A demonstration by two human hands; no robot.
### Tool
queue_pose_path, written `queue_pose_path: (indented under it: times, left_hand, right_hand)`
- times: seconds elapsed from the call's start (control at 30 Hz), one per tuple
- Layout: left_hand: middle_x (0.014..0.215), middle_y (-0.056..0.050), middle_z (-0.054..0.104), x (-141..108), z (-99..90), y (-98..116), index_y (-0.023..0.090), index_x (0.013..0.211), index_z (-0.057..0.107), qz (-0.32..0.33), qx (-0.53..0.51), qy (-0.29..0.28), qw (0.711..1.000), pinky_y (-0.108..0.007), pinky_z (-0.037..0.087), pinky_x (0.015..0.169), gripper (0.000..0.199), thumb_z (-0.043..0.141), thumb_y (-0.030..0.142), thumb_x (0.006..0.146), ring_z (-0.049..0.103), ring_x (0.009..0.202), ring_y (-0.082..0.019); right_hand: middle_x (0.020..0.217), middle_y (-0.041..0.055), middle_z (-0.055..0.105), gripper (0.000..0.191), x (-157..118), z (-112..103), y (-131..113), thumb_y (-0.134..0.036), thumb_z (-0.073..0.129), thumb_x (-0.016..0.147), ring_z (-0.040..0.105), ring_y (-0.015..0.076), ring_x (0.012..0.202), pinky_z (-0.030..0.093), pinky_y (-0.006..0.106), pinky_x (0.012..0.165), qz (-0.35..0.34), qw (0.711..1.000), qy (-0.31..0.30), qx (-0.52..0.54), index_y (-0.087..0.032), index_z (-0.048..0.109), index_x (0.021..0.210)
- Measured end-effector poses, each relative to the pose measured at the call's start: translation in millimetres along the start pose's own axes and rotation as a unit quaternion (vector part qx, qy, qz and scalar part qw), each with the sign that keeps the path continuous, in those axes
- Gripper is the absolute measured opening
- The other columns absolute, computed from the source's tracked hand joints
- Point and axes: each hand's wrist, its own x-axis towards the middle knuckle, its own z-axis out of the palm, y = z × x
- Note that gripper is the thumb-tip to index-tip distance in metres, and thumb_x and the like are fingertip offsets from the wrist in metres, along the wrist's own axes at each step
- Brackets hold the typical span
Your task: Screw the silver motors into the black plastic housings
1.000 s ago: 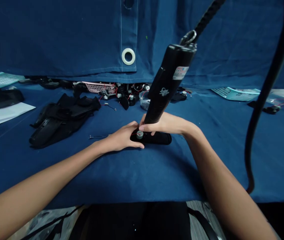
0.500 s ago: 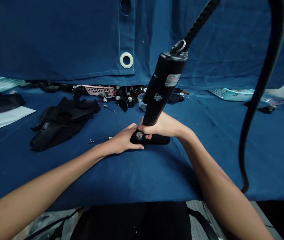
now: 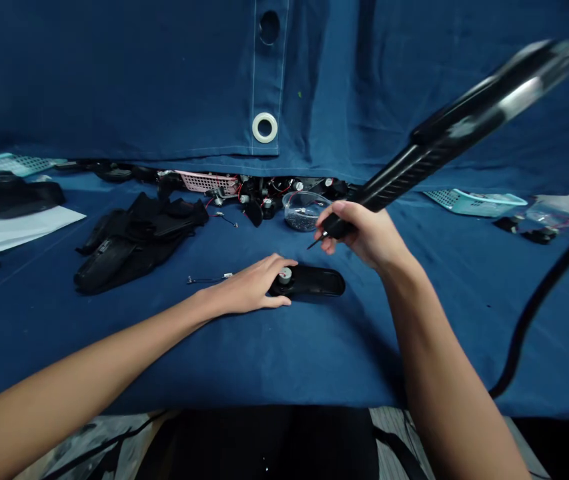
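Observation:
My right hand (image 3: 364,230) is closed round the lower end of a black electric screwdriver (image 3: 414,163). Its thin bit points down and left, off the work, close to a clear round tub (image 3: 304,212) of small dark pieces, perhaps screws. On the blue cloth, my left hand (image 3: 254,283) grips the left end of a long black plastic housing (image 3: 319,281) between thumb and fingers. A small round silver motor (image 3: 285,275) sits in that housing near my fingertips. Thin wires with a white connector (image 3: 227,275) lie beyond my left wrist.
Black plastic shells (image 3: 139,233) are piled at left, near white paper (image 3: 29,223). A pink basket (image 3: 209,182) and small wired motors line the back under a hanging blue cloth (image 3: 164,80). A teal basket (image 3: 474,202) stands back right. The screwdriver's black cable (image 3: 529,320) hangs at right.
My right hand has lifted the screwdriver off the housing and moved right, tilting its body over to the right. The tub now shows fully. My left hand stays on the housing.

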Motion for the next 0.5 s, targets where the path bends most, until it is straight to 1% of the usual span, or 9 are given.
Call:
queue_pose_path:
  times: [0.03, 0.1, 0.13, 0.17, 0.23, 0.3, 0.4, 0.5]
  left_hand:
    - [0.125, -0.007, 0.049, -1, -1.0, 1, 0.027, 0.137, 0.037, 0.001, 0.023, -0.003, 1.0, -0.042, 0.041, 0.099, 0.062, 0.064, 0.04, 0.082, 0.051, 0.114, -0.025]
    - [0.122, -0.007, 0.05, -3, -3.9, 3, 0.028, 0.137, 0.037, -0.007, 0.055, -0.005, 0.998, -0.043, 0.042, 0.097, 0.061, 0.061, 0.039, 0.083, 0.051, 0.112, -0.026]
    - [0.121, -0.006, 0.05, -4, -5.7, 4, 0.029, 0.137, 0.038, -0.013, 0.059, -0.002, 0.998, -0.042, 0.043, 0.096, 0.059, 0.06, 0.037, 0.083, 0.052, 0.11, -0.025]
    - [0.121, -0.006, 0.049, -5, -7.7, 3, 0.029, 0.136, 0.04, -0.016, 0.058, 0.005, 0.998, -0.041, 0.044, 0.097, 0.057, 0.059, 0.035, 0.082, 0.052, 0.11, -0.024]
    - [0.123, -0.006, 0.046, -6, -11.6, 2, 0.028, 0.134, 0.041, -0.017, 0.049, 0.034, 0.998, -0.04, 0.043, 0.099, 0.056, 0.059, 0.031, 0.081, 0.051, 0.111, -0.022]
    - [0.125, -0.007, 0.044, -7, -15.0, 1, 0.026, 0.133, 0.041, -0.017, 0.041, 0.074, 0.996, -0.04, 0.042, 0.102, 0.057, 0.059, 0.029, 0.08, 0.05, 0.114, -0.022]
    - [0.126, -0.007, 0.046, -7, -17.5, -1, 0.024, 0.136, 0.035, -0.021, 0.016, 0.135, 0.99, -0.041, 0.039, 0.106, 0.062, 0.059, 0.028, 0.079, 0.049, 0.118, -0.022]
    - [0.127, -0.008, 0.051, -7, -17.6, -3, 0.022, 0.141, 0.027, -0.037, -0.035, 0.174, 0.983, -0.04, 0.038, 0.107, 0.069, 0.06, 0.029, 0.081, 0.05, 0.12, -0.021]
  right_hand:
    - [0.068, 0.0082, 0.066, 0.026, 4, -4, 9, -0.037, 0.057, 0.081, 0.062, 0.016, 0.052, 0.054, 0.027, 0.048, 0.031, 0.998, 0.047, 0.008, -0.012, 0.062, 0.079]
    - [0.072, 0.0106, 0.067, 0.026, 11, -12, 29, -0.038, 0.059, 0.08, 0.066, 0.0178, 0.059, 0.058, 0.029, 0.055, 0.122, 0.983, 0.132, 0.026, -0.012, 0.059, 0.081]
    - [0.074, 0.0122, 0.068, 0.028, 15, -16, 40, -0.04, 0.059, 0.08, 0.067, 0.0184, 0.061, 0.059, 0.029, 0.059, 0.169, 0.973, 0.152, 0.033, -0.012, 0.058, 0.083]
    - [0.077, 0.0135, 0.068, 0.031, 17, -20, 49, -0.041, 0.058, 0.081, 0.068, 0.0184, 0.065, 0.06, 0.028, 0.063, 0.208, 0.964, 0.159, 0.044, -0.011, 0.057, 0.085]
    - [0.081, 0.0155, 0.068, 0.036, 20, -26, 64, -0.046, 0.057, 0.082, 0.068, 0.0175, 0.07, 0.06, 0.025, 0.067, 0.275, 0.948, 0.151, 0.061, -0.01, 0.057, 0.087]
    - [0.081, 0.0158, 0.068, 0.039, 21, -32, 73, -0.048, 0.054, 0.085, 0.068, 0.0155, 0.07, 0.059, 0.022, 0.067, 0.318, 0.936, 0.136, 0.064, -0.009, 0.057, 0.086]
    - [0.075, 0.0126, 0.067, 0.041, 20, -38, 79, -0.05, 0.051, 0.087, 0.065, 0.0125, 0.063, 0.058, 0.021, 0.062, 0.358, 0.926, 0.111, 0.044, -0.01, 0.057, 0.084]
    - [0.071, 0.0136, 0.066, 0.045, 17, -44, 80, -0.054, 0.053, 0.086, 0.065, 0.0142, 0.06, 0.058, 0.023, 0.059, 0.394, 0.915, 0.082, -0.009, -0.009, 0.056, 0.08]
